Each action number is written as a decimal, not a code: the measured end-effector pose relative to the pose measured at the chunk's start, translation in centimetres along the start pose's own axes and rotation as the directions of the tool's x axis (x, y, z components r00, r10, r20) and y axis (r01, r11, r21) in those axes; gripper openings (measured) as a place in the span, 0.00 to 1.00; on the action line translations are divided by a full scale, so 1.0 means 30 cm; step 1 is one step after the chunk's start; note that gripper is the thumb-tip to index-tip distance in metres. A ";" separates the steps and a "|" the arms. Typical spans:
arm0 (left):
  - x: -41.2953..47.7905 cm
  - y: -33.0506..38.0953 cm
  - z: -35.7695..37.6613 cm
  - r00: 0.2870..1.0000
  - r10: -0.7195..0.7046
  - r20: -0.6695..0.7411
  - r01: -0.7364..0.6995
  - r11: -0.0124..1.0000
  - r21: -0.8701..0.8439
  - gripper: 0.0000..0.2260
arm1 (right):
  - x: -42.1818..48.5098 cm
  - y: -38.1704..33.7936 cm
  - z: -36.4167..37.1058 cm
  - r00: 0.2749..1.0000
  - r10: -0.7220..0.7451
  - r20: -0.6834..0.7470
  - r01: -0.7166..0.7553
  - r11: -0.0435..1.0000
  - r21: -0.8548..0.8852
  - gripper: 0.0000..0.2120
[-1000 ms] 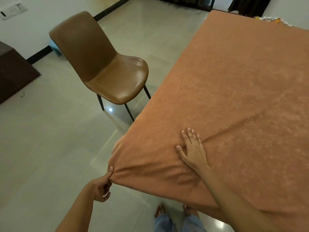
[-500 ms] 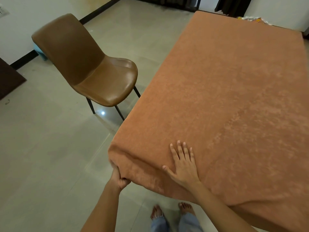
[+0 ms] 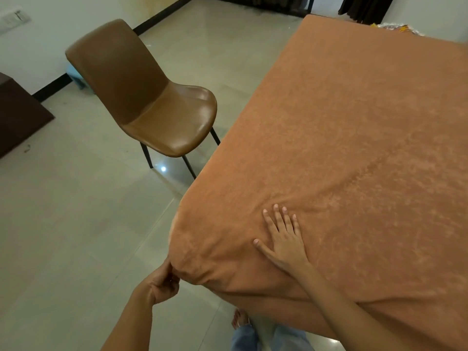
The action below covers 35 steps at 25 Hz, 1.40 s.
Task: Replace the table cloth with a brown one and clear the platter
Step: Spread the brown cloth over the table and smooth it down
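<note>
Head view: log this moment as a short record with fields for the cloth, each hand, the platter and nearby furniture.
cloth: brown cloth covers the table top, creased by the near corner
left: left hand pinches the cloth's hanging corner
right: right hand lies flat, fingers straight, on the cloth beside that corner
platter: not identifiable; colourful item at the far edge, too small to tell
furniture: chair stands beside the table's left side

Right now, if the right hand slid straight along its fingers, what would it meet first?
Nothing, it seems: the right hand has only bare brown cloth ahead, up to its edge.
</note>
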<state>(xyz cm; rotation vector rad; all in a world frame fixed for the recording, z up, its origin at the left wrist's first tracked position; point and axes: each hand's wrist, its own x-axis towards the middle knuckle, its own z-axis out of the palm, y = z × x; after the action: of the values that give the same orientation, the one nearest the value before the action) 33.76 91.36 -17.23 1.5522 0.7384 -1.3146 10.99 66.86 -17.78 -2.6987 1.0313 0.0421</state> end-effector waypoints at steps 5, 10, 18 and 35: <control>0.053 -0.122 -0.143 0.909 -0.117 -0.401 0.085 0.992 -0.095 0.29 | -0.004 -0.005 0.002 1.000 -0.003 0.009 0.003 1.000 0.000 0.41; 0.074 -0.110 -0.058 0.751 0.160 -0.641 -0.032 0.978 0.208 0.32 | 0.002 -0.002 -0.006 1.000 -0.024 -0.009 0.025 0.994 0.107 0.40; -0.065 0.052 0.547 0.353 0.763 0.542 -0.626 -0.237 0.743 0.29 | -0.197 0.127 -0.022 0.941 0.304 -0.151 -0.295 0.952 0.077 0.34; 0.034 0.283 0.426 0.416 0.879 0.233 -0.246 -0.138 0.959 0.27 | -0.865 0.807 -0.140 0.452 0.877 -0.161 -0.842 0.479 0.249 0.40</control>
<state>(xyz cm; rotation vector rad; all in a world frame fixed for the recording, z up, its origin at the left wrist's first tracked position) 36.47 76.30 -15.70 2.8203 -0.9205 -0.3270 -24.66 65.40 -16.08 -1.7647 2.3098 -0.2116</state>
